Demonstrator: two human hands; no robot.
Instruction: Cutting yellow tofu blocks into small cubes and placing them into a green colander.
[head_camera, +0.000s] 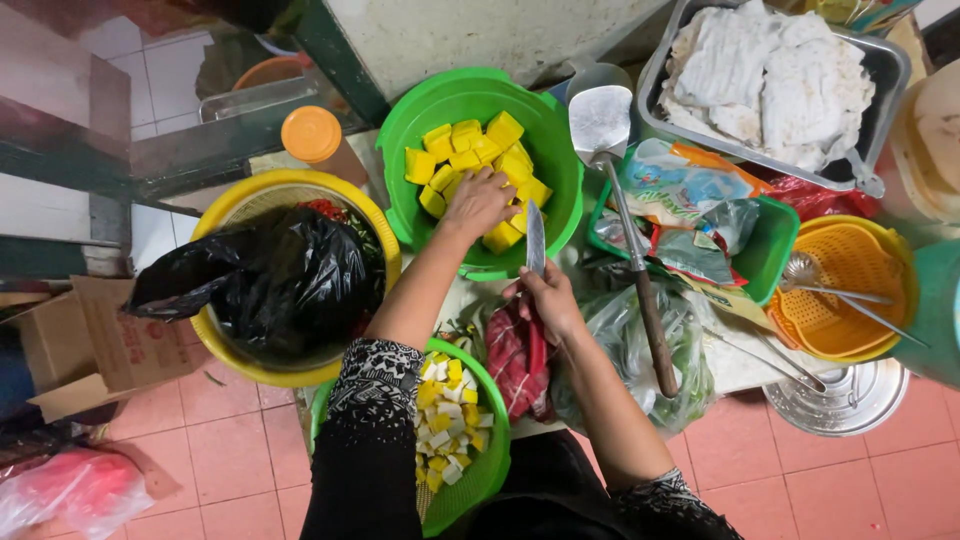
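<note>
While the left hand (478, 203) reaches into the green bowl (400, 130) with fingers spread loosely over the yellow cubes (470, 150), the right hand (548, 300) has its fingers closed round a knife (535, 238), blade pointing up toward the bowl. Below the arms sits a green basket (490, 470) of smaller yellow and white pieces. Left of the bowl stands a yellow basket (235, 205) holding a black bag (290, 280). A metal spatula (600, 125) lies to the right.
</note>
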